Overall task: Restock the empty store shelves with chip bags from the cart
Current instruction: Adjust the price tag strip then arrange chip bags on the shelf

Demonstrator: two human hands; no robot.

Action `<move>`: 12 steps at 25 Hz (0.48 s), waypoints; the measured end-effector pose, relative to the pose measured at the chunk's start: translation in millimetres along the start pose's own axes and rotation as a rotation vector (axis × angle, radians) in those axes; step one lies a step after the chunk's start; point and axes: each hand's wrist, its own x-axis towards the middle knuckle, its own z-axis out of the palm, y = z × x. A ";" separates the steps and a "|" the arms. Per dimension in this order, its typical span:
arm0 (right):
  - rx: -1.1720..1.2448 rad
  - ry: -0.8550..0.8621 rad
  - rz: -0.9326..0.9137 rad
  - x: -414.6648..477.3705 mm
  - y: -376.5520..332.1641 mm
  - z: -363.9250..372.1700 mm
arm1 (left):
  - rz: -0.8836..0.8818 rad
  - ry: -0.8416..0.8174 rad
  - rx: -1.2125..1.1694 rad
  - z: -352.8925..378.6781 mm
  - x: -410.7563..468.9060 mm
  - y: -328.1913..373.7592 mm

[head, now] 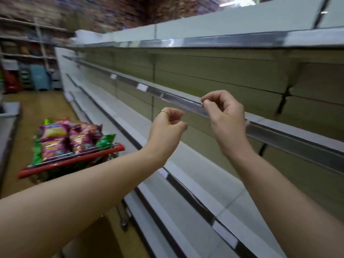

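Both my hands are raised in front of the bare shelving on the right. My left hand (168, 125), with a gold ring, has its fingers curled and holds nothing. My right hand (226, 116) is also curled, thumb and forefinger tips together, just in front of the metal edge rail of a shelf (279, 133); I see nothing between them. The red cart (74, 161) stands down to the left in the aisle, piled with magenta and green chip bags (65, 138). The white shelf boards (186, 161) hold no goods.
The aisle floor (42, 108) runs away to the left of the shelving. Blurred stocked shelves (28, 43) stand at the far end, with blue and red items (37, 77) on the floor there. Paper price tags (142, 87) hang on the rail.
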 end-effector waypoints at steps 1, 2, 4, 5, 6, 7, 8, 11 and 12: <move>0.028 -0.049 -0.001 3.7 0.4 32.7 | -0.021 0.054 0.005 -28.2 9.8 -9.5; 0.051 -0.090 -0.002 8.3 0.9 63.5 | -0.042 0.097 0.016 -54.5 18.9 -17.2; 0.088 -0.154 -0.002 18.2 0.4 124.9 | -0.075 0.167 0.033 -107.8 38.2 -30.0; 0.110 -0.181 0.003 22.4 0.1 154.2 | -0.089 0.198 0.028 -133.4 47.9 -36.3; 0.138 -0.213 0.013 26.3 -0.1 186.9 | -0.107 0.231 0.020 -161.8 58.5 -43.0; 0.160 -0.242 0.027 28.2 -0.2 215.4 | -0.132 0.258 0.008 -187.3 67.2 -49.8; 0.177 -0.265 0.039 29.6 0.5 241.8 | -0.148 0.289 -0.001 -211.2 75.3 -57.2; 0.245 -0.320 0.092 34.3 4.2 314.4 | -0.162 0.402 0.009 -277.7 95.7 -77.8; 0.261 -0.339 0.117 36.6 6.8 335.1 | -0.172 0.437 0.009 -295.7 100.6 -83.8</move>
